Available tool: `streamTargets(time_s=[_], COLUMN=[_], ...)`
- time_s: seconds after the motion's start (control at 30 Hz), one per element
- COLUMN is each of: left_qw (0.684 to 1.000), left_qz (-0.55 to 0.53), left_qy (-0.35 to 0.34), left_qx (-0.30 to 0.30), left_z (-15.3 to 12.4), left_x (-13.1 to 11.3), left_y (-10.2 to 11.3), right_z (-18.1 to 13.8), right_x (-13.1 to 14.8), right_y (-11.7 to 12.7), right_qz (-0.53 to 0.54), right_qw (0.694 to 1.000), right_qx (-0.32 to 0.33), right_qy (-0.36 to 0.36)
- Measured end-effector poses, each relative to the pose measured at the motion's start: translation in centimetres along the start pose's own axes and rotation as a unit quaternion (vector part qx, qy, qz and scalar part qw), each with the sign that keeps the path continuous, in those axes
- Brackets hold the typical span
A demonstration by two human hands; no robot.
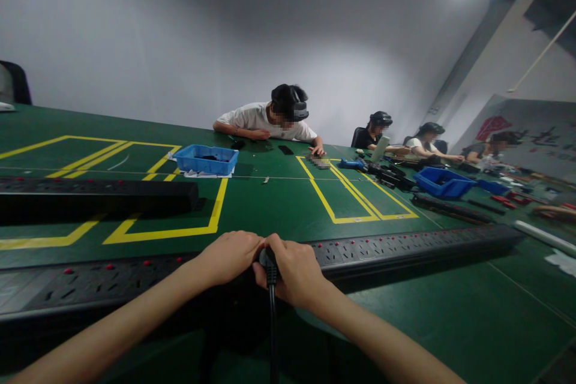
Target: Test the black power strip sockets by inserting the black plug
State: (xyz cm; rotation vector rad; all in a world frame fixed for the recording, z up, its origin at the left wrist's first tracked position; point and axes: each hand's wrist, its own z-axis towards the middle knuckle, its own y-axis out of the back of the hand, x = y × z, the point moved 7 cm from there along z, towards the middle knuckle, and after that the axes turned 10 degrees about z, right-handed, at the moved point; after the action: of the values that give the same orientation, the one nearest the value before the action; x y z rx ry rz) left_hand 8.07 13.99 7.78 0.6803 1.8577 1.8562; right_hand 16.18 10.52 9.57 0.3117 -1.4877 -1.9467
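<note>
A long black power strip (373, 250) with red switches lies across the green table in front of me. Over its middle, my right hand (294, 267) is closed around a black power plug (269, 257), whose cord (272, 330) hangs down towards me. My left hand (234, 255) rests on the strip just beside the plug, its fingers curled and meeting the right hand's fingertips. What the left fingers grip, the strip or the plug, is hidden. Whether the plug's pins sit in a socket cannot be seen.
Another long black strip (99, 195) lies at the left. Beyond it stands a blue bin (206, 159) on the yellow-taped green table (265, 210). A person in a white shirt (252, 117) leans across from me. At the right are a second blue bin (443, 182), black parts and more people.
</note>
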Motion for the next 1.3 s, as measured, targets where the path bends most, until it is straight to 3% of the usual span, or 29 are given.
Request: streamTargets(time_s=[0.6,1.3], left_qw=[1.0,1.0], left_qz=[-0.012,-0.027], left_qy=[-0.004,0.007], left_qx=[-0.024,-0.002], left_z=[-0.15,-0.19], left_x=[-0.04,0.02], left_y=[0.2,0.38], right_z=[-0.04,0.14], right_x=[-0.23,-0.04], right_y=[-0.26,-0.02], right_qz=[0.015,0.017], right_qw=[1.0,1.0], right_qx=[0.008,0.014], right_qy=[0.006,0.003])
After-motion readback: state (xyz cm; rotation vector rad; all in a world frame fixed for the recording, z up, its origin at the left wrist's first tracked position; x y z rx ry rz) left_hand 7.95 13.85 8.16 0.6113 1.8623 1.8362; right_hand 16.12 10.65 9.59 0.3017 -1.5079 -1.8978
